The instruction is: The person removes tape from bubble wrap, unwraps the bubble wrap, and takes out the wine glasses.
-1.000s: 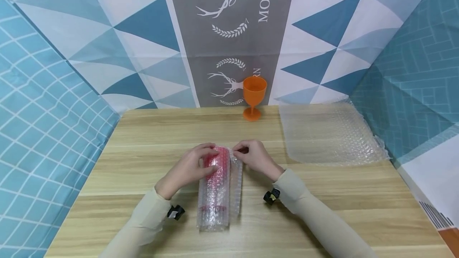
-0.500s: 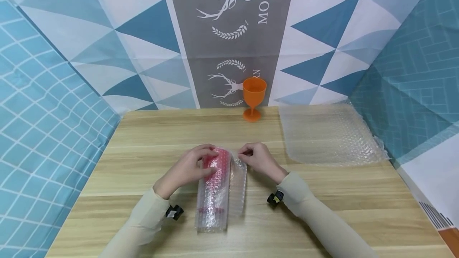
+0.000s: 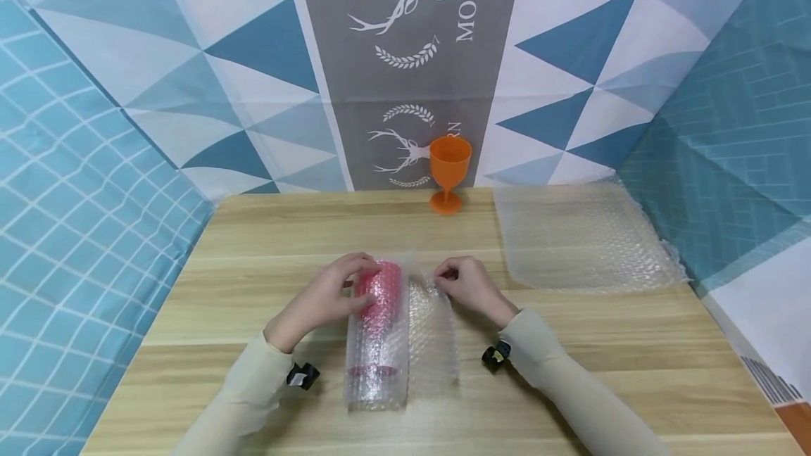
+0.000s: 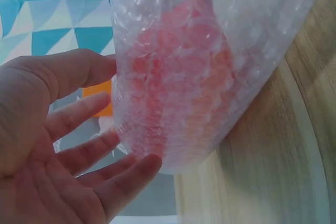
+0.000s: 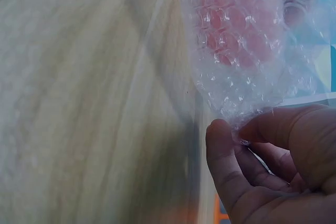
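A red goblet lies on its side inside a roll of clear bubble wrap, its bowl toward the far side. My left hand rests against the far left part of the roll. In the left wrist view its fingers are loosely spread, with the tips at the plastic. My right hand pinches the far corner of the wrap's loose flap between thumb and fingertips. The right wrist view shows that pinched corner gathered into a crumpled point.
An orange goblet stands upright at the table's back edge. A flat bubble wrap sheet covers the back right of the wooden table. Patterned cloths hang behind and at both sides.
My right hand has moved right and slightly nearer, drawing the flap away from the roll so it spreads wider. The left hand has shifted slightly left, still at the roll.
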A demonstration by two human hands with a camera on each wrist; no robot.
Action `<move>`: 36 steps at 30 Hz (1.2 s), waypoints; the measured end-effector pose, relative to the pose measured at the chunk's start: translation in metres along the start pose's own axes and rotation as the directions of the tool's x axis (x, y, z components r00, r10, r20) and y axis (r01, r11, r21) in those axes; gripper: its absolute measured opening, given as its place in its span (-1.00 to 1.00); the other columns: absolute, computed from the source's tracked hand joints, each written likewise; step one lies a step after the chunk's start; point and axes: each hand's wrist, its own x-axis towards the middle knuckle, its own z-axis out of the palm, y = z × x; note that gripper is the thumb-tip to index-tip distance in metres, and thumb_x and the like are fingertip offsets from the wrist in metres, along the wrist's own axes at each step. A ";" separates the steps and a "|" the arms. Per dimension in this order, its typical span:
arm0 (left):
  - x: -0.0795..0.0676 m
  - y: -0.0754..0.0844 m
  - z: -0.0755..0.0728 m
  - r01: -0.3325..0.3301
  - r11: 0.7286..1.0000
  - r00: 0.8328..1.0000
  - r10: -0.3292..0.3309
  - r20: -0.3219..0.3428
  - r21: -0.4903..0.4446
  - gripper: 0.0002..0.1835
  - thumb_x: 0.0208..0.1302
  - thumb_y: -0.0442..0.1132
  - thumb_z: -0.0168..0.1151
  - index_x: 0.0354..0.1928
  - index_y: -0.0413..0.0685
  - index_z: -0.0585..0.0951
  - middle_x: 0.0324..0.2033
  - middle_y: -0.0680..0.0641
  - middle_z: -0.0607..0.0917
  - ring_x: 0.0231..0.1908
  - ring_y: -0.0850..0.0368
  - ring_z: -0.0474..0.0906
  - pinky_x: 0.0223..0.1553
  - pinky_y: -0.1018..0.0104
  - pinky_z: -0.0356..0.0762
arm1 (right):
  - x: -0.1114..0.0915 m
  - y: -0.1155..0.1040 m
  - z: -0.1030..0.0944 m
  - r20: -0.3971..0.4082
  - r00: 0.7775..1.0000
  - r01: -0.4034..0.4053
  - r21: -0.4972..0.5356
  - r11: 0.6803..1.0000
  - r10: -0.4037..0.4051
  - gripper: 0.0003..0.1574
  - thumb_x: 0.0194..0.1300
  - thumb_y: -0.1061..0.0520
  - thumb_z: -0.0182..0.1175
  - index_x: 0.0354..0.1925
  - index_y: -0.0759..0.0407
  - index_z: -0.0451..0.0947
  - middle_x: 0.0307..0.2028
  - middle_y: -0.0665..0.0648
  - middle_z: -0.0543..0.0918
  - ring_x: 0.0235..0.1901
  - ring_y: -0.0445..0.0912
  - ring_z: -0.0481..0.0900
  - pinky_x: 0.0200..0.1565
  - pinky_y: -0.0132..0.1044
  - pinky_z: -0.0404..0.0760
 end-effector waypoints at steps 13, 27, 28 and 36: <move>0.001 0.008 0.000 0.003 0.992 1.000 -0.006 0.028 0.124 -0.45 0.22 -0.20 0.45 0.27 -0.10 0.64 0.33 -0.29 0.49 -0.14 0.04 0.56 -0.10 0.03 0.65 | 0.000 -0.002 -0.001 0.014 1.000 0.026 0.017 1.000 -0.027 -0.87 0.30 0.30 0.35 -0.17 0.21 0.73 -0.27 0.09 0.77 -0.26 -0.15 0.69 -0.15 -0.34 0.72; 0.012 0.014 0.006 -0.011 0.982 0.998 -0.001 0.062 0.188 -0.41 0.16 -0.19 0.42 0.29 -0.01 0.64 0.38 -0.27 0.47 0.35 -0.26 0.45 0.33 -0.19 0.48 | 0.001 -0.025 -0.020 -0.001 0.993 0.120 0.013 0.993 -0.120 -0.59 0.33 0.32 0.28 0.13 0.40 0.57 -0.05 0.34 0.74 -0.09 0.11 0.73 0.01 -0.11 0.75; 0.013 0.015 0.007 -0.021 0.980 0.998 0.008 0.066 0.198 -0.42 0.16 -0.19 0.42 0.29 0.00 0.65 0.38 -0.27 0.48 0.34 -0.26 0.46 0.34 -0.18 0.48 | 0.002 -0.029 -0.022 -0.004 0.992 0.123 0.017 0.992 -0.123 -0.58 0.33 0.32 0.28 0.15 0.39 0.56 -0.02 0.35 0.73 -0.07 0.13 0.73 0.03 -0.10 0.74; 0.023 0.026 0.012 -0.078 0.960 0.994 0.055 0.093 0.269 -0.49 0.22 -0.21 0.38 0.26 0.01 0.67 0.33 -0.27 0.54 0.30 -0.30 0.48 0.35 -0.21 0.45 | 0.013 -0.056 -0.028 -0.027 0.985 0.172 0.015 0.985 -0.172 -0.54 0.36 0.26 0.30 0.19 0.37 0.55 0.12 0.35 0.69 0.08 0.23 0.68 0.15 0.01 0.70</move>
